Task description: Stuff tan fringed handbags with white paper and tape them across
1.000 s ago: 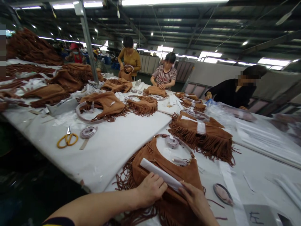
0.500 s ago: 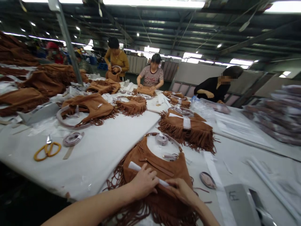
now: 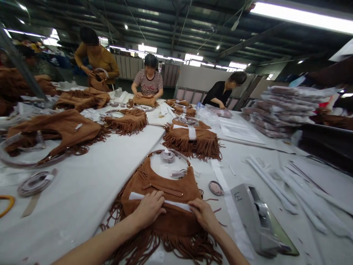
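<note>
A brown suede handbag (image 3: 162, 184) with long fringe lies on the white table in front of me, its handle pointing away. Across its body, below the zip pull strap, runs a white paper strip (image 3: 176, 205). My left hand (image 3: 150, 209) rests on the strip and the suede, fingers laid over it and thumb apart. At the strip's right end, my right hand (image 3: 203, 214) pinches it between thumb and fingers, against the bag. Inside the handle's arch lies a coiled, wrapped strap (image 3: 167, 156).
A grey tape dispenser (image 3: 255, 217) stands to the right, near a small ring-shaped item (image 3: 216, 188). Beyond is another fringed bag (image 3: 193, 140). Wrapped stacks (image 3: 284, 110) rise at the right. Scissors' yellow handle (image 3: 7, 205) shows at the left edge. Several co-workers stand around the table.
The view has swung to the right, bringing the whole tape dispenser in. My right hand has slid outward to the strip's right end, so more of the strip shows flat between my hands.
</note>
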Tool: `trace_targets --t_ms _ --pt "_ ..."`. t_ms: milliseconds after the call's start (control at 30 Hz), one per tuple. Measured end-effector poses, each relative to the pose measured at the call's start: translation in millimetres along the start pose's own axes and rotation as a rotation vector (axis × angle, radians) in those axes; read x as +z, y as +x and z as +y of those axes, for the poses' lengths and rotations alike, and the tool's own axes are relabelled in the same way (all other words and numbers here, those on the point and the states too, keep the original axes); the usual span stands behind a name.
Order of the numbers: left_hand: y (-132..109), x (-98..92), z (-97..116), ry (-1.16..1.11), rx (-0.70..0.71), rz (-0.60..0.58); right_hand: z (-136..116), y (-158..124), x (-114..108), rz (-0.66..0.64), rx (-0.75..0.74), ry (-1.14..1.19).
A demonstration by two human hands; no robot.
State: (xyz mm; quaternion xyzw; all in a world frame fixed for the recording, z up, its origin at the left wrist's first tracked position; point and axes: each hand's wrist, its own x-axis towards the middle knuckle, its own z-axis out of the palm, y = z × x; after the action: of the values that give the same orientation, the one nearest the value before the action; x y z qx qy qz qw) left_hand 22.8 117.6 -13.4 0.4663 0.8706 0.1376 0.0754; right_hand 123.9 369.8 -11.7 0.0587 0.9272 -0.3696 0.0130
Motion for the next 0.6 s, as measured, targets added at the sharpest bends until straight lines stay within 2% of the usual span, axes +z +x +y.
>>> trace_targets --t_ms 133,333,433,600 --pt "0 1.4 0 -0.037 -0.024 -0.01 1 0 7 0.036 -0.003 0.023" --pt "4 4.8 -2 -0.016 -0.062 -0.047 2 0 5 0.047 0.0 0.019" --pt "6 8.1 -3 -0.005 -0.088 -0.044 -6 1 4 0.045 0.007 -0.004" --pt "7 10.2 -4 0.008 -0.083 -0.046 -34 -1 17 0.155 -0.081 -0.333"
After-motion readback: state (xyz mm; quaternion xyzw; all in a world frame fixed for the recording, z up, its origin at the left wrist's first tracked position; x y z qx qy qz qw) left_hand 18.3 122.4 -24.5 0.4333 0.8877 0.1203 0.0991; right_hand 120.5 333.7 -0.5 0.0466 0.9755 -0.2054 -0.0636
